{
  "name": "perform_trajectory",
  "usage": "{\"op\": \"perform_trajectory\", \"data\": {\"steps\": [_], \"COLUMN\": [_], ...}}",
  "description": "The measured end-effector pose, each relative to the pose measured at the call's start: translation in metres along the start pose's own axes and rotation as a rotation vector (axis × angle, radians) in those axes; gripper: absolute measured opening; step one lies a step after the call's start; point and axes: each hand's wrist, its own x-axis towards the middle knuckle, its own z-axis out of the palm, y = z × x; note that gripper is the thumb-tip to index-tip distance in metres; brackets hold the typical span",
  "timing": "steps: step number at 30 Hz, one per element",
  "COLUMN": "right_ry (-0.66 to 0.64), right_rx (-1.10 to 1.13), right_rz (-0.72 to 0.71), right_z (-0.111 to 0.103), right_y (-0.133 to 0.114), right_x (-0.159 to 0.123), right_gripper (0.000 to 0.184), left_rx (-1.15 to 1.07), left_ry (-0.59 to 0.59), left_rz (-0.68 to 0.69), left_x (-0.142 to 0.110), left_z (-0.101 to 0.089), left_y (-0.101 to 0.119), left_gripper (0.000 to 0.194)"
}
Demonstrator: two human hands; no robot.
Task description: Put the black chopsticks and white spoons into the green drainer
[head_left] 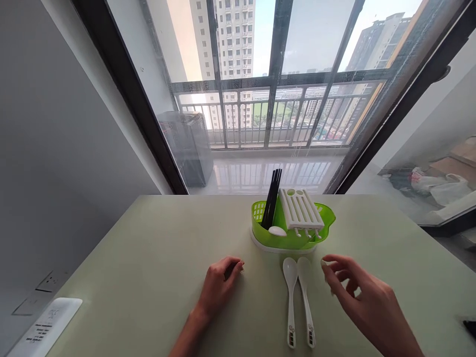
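Observation:
Two white long-handled spoons lie side by side on the table, bowls pointing away from me: the left spoon and the right spoon. My right hand hovers just right of the spoons, fingers loosely curved and holding nothing visible. To their left, my left hand rests on the tabletop with its fingers curled in; no object shows in it. Beyond the spoons stands a green utensil basket on a white base. It contains black chopsticks, a white slotted rack with small hooks, and a white rounded piece.
A pale green table spreads beneath everything. At its left edge lies a white printed box-like object, near a wall socket. Glass doors border the far edge, with a covered grey appliance behind them. A dark object sits at the right edge.

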Motion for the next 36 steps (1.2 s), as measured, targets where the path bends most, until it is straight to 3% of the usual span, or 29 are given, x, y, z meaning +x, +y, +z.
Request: {"op": "perform_trajectory", "data": {"steps": [4,8,15,24,27,30,33,36], "right_ry": [-0.211,-0.308,-0.363,-0.328,-0.374,-0.371,-0.273,-0.103], "right_rx": [0.052,0.082,0.165,0.182,0.251,0.26,0.209,0.18], "right_rz": [0.222,0.334,0.287,0.239,0.287,0.305,0.258,0.119], "right_z": [0.027,0.047,0.056,0.064,0.055,0.031,-0.005,-0.044], "right_y": [0.028,0.045,0.059,0.066,0.062,0.053,0.034,0.003], "right_x": [-0.019,-0.018,0.004,0.007,0.011,0.017,0.028,0.044], "right_gripper": [0.042,0.047,0.05,0.054,0.055,0.055,0.054,0.05], "left_rx": [-0.016,-0.024,-0.022,0.009,0.015,0.02,0.02,0.022], "left_ry": [-0.01,-0.009,0.0,0.012,0.014,0.011,0.0,0.0], "left_rz": [-0.013,-0.022,-0.007,0.01,0.018,0.013,0.009,0.005], "left_x": [0.0,0.001,0.0,0.0,0.0,0.0,0.0,0.0], "left_z": [-0.001,-0.002,-0.001,0.0,0.0,0.001,0.002,0.002], "left_y": [0.001,0.003,0.001,0.002,0.001,-0.001,-0.002,-0.002], "left_gripper": [0.034,0.034,0.033,0.031,0.033,0.035,0.036,0.036]}}
